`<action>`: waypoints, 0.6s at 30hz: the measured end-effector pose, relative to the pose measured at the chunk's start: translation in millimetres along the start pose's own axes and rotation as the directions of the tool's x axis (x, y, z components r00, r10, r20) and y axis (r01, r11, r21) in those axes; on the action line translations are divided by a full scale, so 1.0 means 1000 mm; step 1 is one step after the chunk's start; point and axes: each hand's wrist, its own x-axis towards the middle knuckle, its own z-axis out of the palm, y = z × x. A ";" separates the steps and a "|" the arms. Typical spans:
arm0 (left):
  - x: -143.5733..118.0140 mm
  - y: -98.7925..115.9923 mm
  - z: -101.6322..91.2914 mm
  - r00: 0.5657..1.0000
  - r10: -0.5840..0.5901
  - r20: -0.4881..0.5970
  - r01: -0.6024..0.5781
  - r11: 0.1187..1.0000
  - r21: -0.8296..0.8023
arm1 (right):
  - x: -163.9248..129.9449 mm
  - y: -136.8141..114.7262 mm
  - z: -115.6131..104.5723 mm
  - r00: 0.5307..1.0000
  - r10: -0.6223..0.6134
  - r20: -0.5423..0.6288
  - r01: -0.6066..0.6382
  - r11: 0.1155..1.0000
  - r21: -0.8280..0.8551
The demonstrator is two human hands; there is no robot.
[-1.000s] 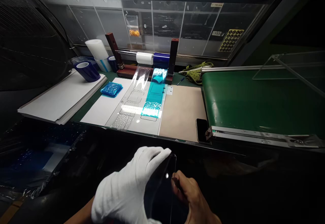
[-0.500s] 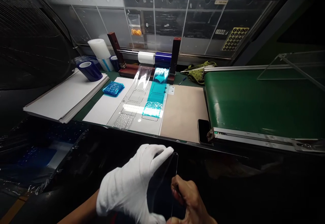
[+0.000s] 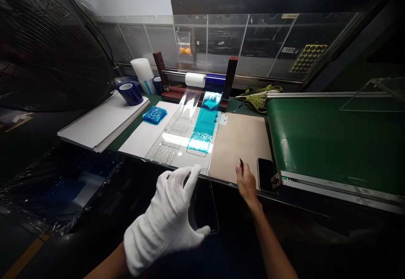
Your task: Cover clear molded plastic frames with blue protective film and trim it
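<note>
My left hand (image 3: 169, 215), in a white glove, holds a thin clear glass panel (image 3: 205, 203) by its edges, below the front edge of the bench. My bare right hand (image 3: 246, 183) is off the panel, up at the bench edge over the tan mat (image 3: 237, 140). It pinches a small dark pointed tool (image 3: 241, 164). A black phone (image 3: 265, 173) lies just right of that hand. Ahead lies a white jig sheet (image 3: 177, 138) with a strip of blue film (image 3: 204, 127) running from rolls on a holder (image 3: 205, 80).
A green conveyor belt (image 3: 329, 140) fills the right side. A stack of white sheets (image 3: 101, 121) carries a blue tape roll (image 3: 129, 92); a white roll (image 3: 142, 70) and a blue film scrap (image 3: 155, 114) lie nearby. A large fan (image 3: 47, 47) stands at left, a clear partition (image 3: 221, 43) behind.
My right hand has let go of the panel's edge and moved up and right to the tan mat with the tool. The left hand keeps holding the panel. The view has shifted.
</note>
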 end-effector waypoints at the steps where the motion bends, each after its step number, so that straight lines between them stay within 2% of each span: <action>1: 0.000 -0.002 0.000 1.000 -0.007 -0.012 0.007 1.000 0.014 | 0.023 0.006 0.008 1.000 -0.001 0.022 0.001 0.999 -0.036; 3: 0.001 -0.005 0.001 1.000 -0.010 -0.029 0.011 0.999 0.030 | 0.059 0.016 0.020 0.997 -0.021 0.071 0.027 0.995 -0.091; 5: 0.003 -0.009 0.001 0.999 -0.010 -0.047 0.011 0.999 0.033 | 0.076 0.019 0.022 0.992 -0.063 0.107 0.076 0.990 -0.120; 7: 0.005 -0.013 0.002 0.998 0.000 -0.070 0.002 0.999 0.036 | 0.073 0.012 0.010 0.985 -0.120 0.125 0.136 0.982 -0.131; 9: 0.007 -0.017 0.003 0.997 0.019 -0.078 -0.016 0.999 0.046 | 0.050 -0.008 -0.013 0.963 -0.225 0.146 0.241 0.965 -0.107; 11: 0.010 -0.019 0.003 0.996 0.053 -0.069 -0.049 0.997 0.059 | 0.014 -0.037 -0.043 0.895 -0.409 0.179 0.424 0.904 -0.049; 14: 0.015 -0.018 0.003 0.990 0.130 -0.051 -0.127 0.991 0.050 | -0.039 -0.084 -0.078 0.763 -0.598 0.245 0.637 0.761 -0.125; 16: 0.020 -0.014 0.002 0.981 0.186 -0.052 -0.184 0.982 0.037 | -0.061 -0.107 -0.086 0.666 -0.692 0.277 0.745 0.634 -0.207; 18: 0.026 -0.007 0.000 0.971 0.238 -0.037 -0.237 0.971 0.015 | -0.070 -0.117 -0.084 0.606 -0.730 0.317 0.795 0.543 -0.270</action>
